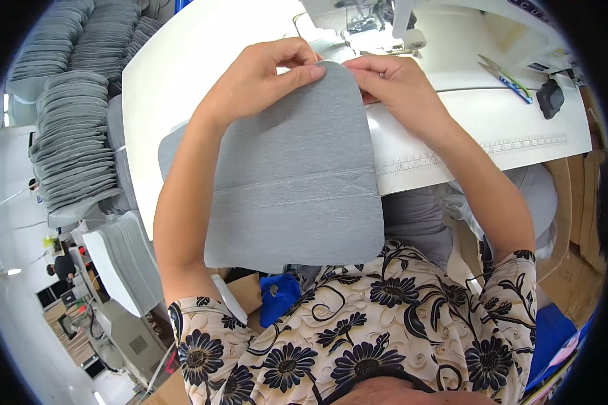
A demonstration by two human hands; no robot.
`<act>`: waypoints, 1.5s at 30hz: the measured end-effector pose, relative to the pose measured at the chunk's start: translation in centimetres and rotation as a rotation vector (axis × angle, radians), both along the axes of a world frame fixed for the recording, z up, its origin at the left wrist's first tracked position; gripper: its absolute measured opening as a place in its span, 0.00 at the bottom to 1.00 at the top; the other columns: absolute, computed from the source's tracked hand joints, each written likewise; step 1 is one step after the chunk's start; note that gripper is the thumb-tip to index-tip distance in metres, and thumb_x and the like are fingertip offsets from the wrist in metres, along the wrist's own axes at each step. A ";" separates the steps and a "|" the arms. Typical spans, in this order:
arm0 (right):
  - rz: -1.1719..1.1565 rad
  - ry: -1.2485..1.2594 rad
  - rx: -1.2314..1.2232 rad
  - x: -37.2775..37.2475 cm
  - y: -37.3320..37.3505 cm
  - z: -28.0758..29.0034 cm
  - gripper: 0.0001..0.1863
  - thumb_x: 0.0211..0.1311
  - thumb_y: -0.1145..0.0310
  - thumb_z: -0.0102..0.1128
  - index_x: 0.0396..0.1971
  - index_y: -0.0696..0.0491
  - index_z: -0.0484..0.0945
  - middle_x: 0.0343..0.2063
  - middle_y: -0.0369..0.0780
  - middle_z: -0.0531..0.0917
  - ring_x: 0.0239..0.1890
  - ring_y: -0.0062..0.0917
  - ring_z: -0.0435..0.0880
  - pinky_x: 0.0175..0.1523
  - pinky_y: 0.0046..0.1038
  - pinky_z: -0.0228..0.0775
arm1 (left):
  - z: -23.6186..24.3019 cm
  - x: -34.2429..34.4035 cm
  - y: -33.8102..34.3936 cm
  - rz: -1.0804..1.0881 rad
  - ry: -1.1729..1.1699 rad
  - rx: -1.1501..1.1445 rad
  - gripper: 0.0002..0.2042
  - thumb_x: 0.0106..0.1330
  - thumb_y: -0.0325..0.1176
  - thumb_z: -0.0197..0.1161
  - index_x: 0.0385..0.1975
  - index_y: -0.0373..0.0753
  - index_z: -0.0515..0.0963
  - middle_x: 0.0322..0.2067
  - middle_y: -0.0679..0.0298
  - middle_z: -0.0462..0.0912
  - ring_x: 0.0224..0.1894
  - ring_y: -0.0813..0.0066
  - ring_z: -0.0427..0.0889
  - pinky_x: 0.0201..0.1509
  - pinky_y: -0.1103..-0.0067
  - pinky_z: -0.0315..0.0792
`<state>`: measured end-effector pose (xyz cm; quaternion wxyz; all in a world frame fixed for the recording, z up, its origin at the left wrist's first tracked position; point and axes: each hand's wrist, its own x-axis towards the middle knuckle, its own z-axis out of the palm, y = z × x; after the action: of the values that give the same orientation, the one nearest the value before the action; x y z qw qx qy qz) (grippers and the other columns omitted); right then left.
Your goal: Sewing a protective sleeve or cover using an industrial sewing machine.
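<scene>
A grey padded fabric panel (297, 148) with rounded corners and stitched lines across it hangs over the table's near edge toward my lap. My left hand (263, 77) pinches its far edge between thumb and fingers. Just to the right, my right hand (395, 84) is closed at the far right corner of the same panel, thumb against fingertips. Both hands are close in front of the sewing machine (385, 30), whose needle area is partly hidden by glare. Another grey piece (170, 152) shows at the left behind my left forearm.
Tall stacks of grey panels (74, 145) stand left of the white table (162, 74). At right lie scissors (517, 89) with blue handles and a dark lumpy object (550, 99). A ruler scale (479, 150) runs along the near edge. A cardboard box (574, 223) stands at far right.
</scene>
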<state>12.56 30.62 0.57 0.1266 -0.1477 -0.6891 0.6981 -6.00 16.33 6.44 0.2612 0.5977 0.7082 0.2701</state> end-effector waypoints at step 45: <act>0.124 0.453 1.460 3.8 -0.9 -0.9 0.13 0.54 0.73 0.59 0.39 0.63 0.81 0.45 0.46 0.85 0.52 0.35 0.84 0.63 0.33 0.74 | -3.0 2.9 1.4 0.208 0.295 0.075 0.10 0.62 0.37 0.69 0.38 0.39 0.85 0.36 0.64 0.85 0.37 0.73 0.83 0.45 0.78 0.76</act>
<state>16.35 29.73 -0.31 0.2909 0.1589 -0.9397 0.0848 -3.11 17.71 3.47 0.1027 0.5636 0.7863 0.2315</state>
